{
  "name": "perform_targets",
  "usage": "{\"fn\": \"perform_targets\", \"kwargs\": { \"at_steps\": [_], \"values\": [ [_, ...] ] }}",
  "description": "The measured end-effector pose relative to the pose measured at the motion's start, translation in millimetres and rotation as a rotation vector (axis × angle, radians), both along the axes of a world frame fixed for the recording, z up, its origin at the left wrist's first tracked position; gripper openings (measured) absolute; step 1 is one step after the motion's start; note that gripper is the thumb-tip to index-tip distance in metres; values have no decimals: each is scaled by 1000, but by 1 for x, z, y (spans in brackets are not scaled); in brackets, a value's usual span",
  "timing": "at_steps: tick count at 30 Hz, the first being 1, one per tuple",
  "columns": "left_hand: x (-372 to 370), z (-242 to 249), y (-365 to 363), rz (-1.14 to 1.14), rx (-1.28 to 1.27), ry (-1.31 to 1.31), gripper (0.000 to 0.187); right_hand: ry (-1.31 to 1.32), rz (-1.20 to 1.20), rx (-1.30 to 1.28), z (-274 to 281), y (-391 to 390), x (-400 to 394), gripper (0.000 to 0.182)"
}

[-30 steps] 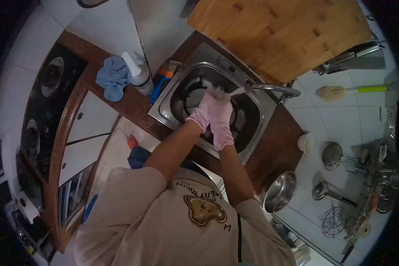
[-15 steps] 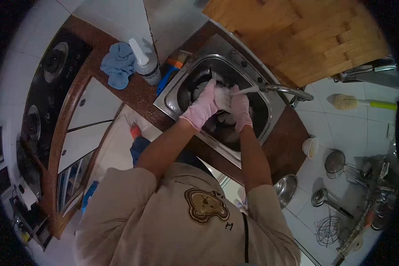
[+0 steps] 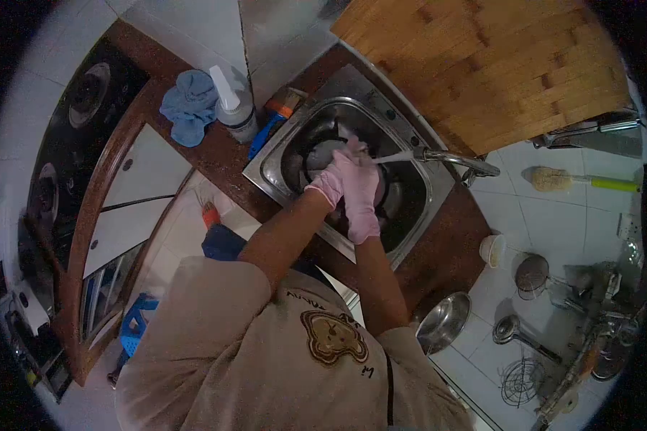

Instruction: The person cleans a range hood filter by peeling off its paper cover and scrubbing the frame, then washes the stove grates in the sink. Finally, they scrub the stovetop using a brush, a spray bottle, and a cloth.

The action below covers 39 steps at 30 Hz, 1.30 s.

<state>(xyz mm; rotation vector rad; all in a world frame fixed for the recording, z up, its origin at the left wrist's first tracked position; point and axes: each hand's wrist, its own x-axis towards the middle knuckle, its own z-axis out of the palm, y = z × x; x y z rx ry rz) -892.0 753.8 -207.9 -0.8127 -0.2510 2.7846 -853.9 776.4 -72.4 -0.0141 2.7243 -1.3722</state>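
Observation:
Both my hands wear pink gloves and are close together over the steel sink (image 3: 269,172). My left hand (image 3: 329,181) is tucked partly behind my right hand (image 3: 359,183), which lies across its fingers. The fingers of both look closed, and I cannot tell what is between them. From the faucet (image 3: 459,159) at the right, a stream of water (image 3: 395,156) runs onto the hands. Below them, a round greyish item (image 3: 323,155) with a dark ring about it lies in the basin, partly covered by the gloves.
Left of the sink are a blue-handled brush (image 3: 266,134), a spray bottle (image 3: 235,115) and a blue cloth (image 3: 189,108). A wooden board (image 3: 496,65) overhangs the back right. A metal bowl (image 3: 444,321) is by my right elbow; a ladle (image 3: 507,329) hangs on the tiled wall.
My hands have come together, the right moving left over the left. The whitish patch between them is now hidden. The view has shifted slightly.

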Motion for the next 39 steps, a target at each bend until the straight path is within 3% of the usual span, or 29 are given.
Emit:
{"fn": "perform_targets", "kwargs": {
  "at_steps": [1,2,3,4,6,7,8,11,13,14,15,17,18,19,20,21,22,23,24,25,27,29,31,33,34,35,36,37,39],
  "values": [
    [-7,-33,11,14,365,558,43,209,233,566,14,-4,2,36],
    [-13,-50,16,28,727,1119,41,214,236,567,14,-3,-4,36],
    [-9,-39,13,30,724,1124,41,180,285,711,11,-2,-13,41],
    [6,-13,8,6,229,868,40,141,331,853,5,1,-23,47],
    [29,26,-1,-40,-710,273,40,-133,49,659,-12,10,-38,46],
    [24,5,5,4,-304,60,38,-129,-34,521,-7,12,-35,45],
    [19,-17,6,2,-305,59,38,-125,-117,384,-3,12,-33,44],
    [-3,-73,1,-72,-1081,327,36,67,62,448,-45,20,-27,39],
    [-2,-95,-1,-131,-1591,507,35,9,-107,348,-15,3,-13,31],
    [8,-35,-18,-389,-1631,389,36,-8,-38,464,-25,11,-20,29],
    [14,-19,-16,-397,-1636,392,36,-26,29,575,-41,21,-29,27],
    [17,2,-10,-191,-436,-127,40,61,139,402,-58,43,-46,29],
    [31,65,-32,-137,-395,-43,43,-145,-34,365,-24,38,-44,36],
    [28,44,-39,-137,-397,-46,43,-349,-201,327,-3,35,-42,44],
    [16,24,-50,-169,-586,20,45,-357,-293,-29,-16,41,-44,36],
    [9,7,-58,-203,-776,83,47,-360,-287,-33,-10,40,-38,36],
    [4,21,-67,-306,-1321,-28,46,-325,-215,-152,0,40,-28,30],
    [2,36,-70,-303,-1329,-28,46,-286,-144,-273,9,38,-21,27],
    [-3,47,-65,-69,-1502,-84,46,-210,-145,-759,6,31,-14,27],
    [-9,50,-59,178,-1658,-139,47,-204,-141,-765,1,30,-12,27],
    [-30,52,-66,239,-1577,-185,35,-20,51,-620,-7,31,-6,27],
    [-44,52,-79,26,-525,-102,21,-100,55,-415,13,32,7,19],
    [-53,23,-78,22,-536,13,23,-147,35,-299,36,29,22,23],
    [-64,107,-59,-74,-686,-648,26,-229,171,-233,53,29,26,26],
    [-45,68,-52,192,-513,-27,28,-29,233,-205,32,32,27,28],
    [-59,-4,-35,192,-512,63,27,110,310,-9,58,25,33,28],
    [-70,-22,-35,112,-151,199,24,97,255,-50,38,30,30,29],
    [-69,-19,-26,180,-343,171,24,-68,257,-376,61,17,34,28],
    [-75,8,-27,97,-339,-144,19,12,294,-137,29,36,23,25]
  ]
}}
